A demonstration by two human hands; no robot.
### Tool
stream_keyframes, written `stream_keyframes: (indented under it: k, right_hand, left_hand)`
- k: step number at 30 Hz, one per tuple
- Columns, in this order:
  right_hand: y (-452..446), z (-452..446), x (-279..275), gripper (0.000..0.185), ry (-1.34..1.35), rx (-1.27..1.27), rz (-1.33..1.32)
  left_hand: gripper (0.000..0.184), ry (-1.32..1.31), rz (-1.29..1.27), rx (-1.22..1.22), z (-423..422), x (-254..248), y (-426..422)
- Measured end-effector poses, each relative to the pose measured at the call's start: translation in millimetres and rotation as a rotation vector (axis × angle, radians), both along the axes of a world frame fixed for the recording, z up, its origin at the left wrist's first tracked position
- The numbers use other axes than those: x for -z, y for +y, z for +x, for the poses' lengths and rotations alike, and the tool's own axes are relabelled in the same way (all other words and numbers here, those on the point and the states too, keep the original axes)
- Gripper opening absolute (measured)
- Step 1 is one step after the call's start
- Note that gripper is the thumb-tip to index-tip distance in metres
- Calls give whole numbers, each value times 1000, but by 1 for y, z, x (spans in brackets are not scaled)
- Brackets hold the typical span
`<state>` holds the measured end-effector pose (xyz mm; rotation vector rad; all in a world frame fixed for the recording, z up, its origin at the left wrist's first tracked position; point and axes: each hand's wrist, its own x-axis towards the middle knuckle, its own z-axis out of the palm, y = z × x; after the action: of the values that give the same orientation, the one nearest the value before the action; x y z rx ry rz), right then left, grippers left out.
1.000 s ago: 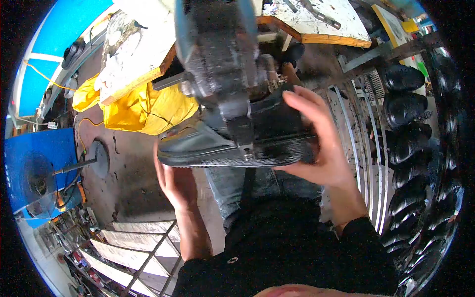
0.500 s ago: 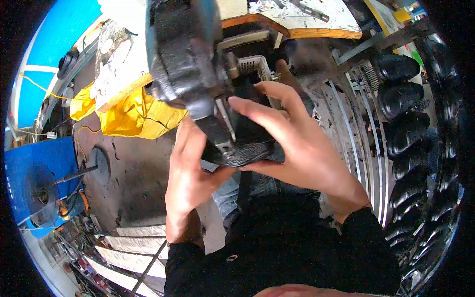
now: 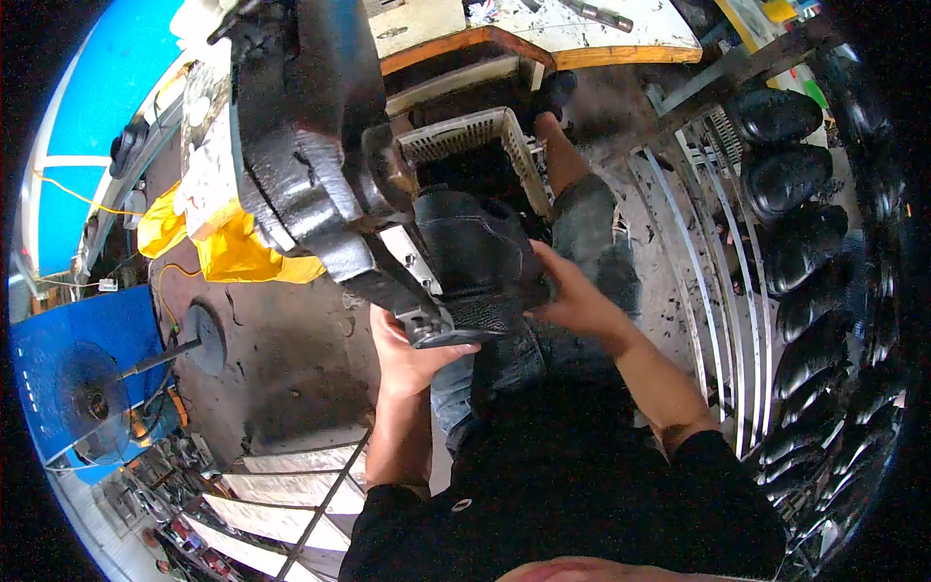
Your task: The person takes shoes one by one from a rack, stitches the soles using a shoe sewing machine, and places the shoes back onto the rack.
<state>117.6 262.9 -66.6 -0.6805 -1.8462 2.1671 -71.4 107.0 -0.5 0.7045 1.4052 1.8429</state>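
A black shoe [image 3: 470, 247] with pale stitching and a ridged part at its lower end is held under the arm of a dark metal machine [image 3: 305, 184]. The machine's narrow metal tip [image 3: 424, 320] meets the shoe near that ridged end. From below left, my left hand [image 3: 412, 359] wraps the shoe's lower end, thumb along its edge; its other fingers are partly hidden behind the machine. My right hand [image 3: 577, 296] grips the shoe's right side, with some fingertips out of sight behind it.
Beyond the shoe stands a white plastic basket [image 3: 519, 145] with dark contents. Black shoes [image 3: 781, 179] line a rack on the right. A worktable with wooden edging [image 3: 621, 55] is ahead; a yellow bag [image 3: 238, 247] and a fan [image 3: 92, 403] are at left.
My right hand has left the front of the shoe for its right side. The shoe is turned, showing more of its upper. In view, the machine has shifted left and more basket shows.
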Motion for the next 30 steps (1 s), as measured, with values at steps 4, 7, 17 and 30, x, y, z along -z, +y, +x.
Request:
stream_keyframes:
  k: [4, 7, 17, 30]
  right_hand:
    - [26, 24, -19, 88, -57, 73, 57]
    - [52, 42, -42, 87, 7, 66, 304]
    - [90, 67, -122, 85, -10, 129, 679]
    - [0, -37, -99, 121, 203, 67, 451]
  left_hand:
    - [95, -295, -30, -17, 5, 37, -12]
    - [97, -268, -115, -8, 10, 23, -4]
    - [97, -467, -309, -74, 19, 17, -7]
    - [79, 569, -143, 59, -9, -77, 27]
